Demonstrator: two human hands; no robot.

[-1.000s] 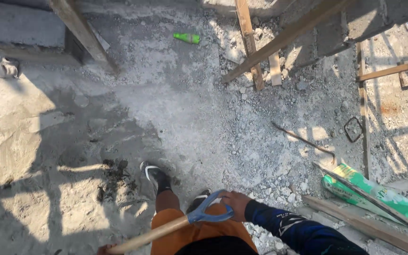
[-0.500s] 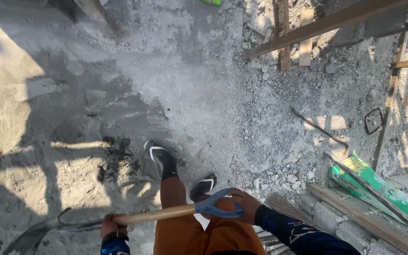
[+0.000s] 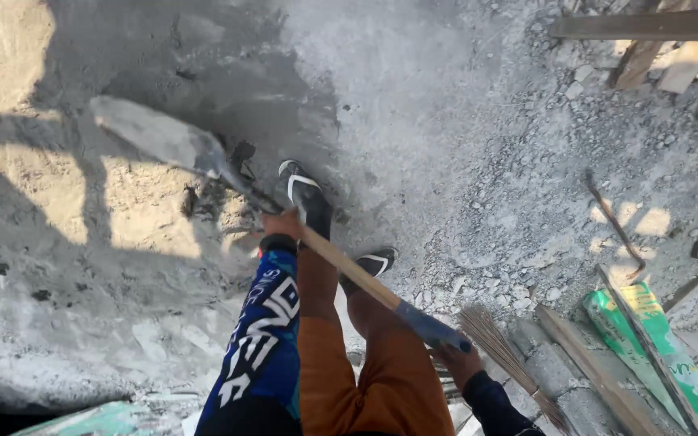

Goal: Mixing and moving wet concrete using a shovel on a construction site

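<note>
Both hands grip a shovel (image 3: 284, 222): the left hand (image 3: 283, 224) is closed low on the wooden shaft, the right hand (image 3: 454, 359) closed around the blue end grip. Beyond the left hand the grey, cement-caked blade (slightly tilted) sits over the wet mix (image 3: 82, 266). A broom (image 3: 502, 351) lies just beside the right hand.

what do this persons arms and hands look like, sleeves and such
Both hands are bare, without gloves. The left hand comes out of a long blue sleeve with large white lettering and a dark cuff at the wrist. The right hand comes out of a dark navy sleeve, only partly in view; no markings can be made out on it.
</note>
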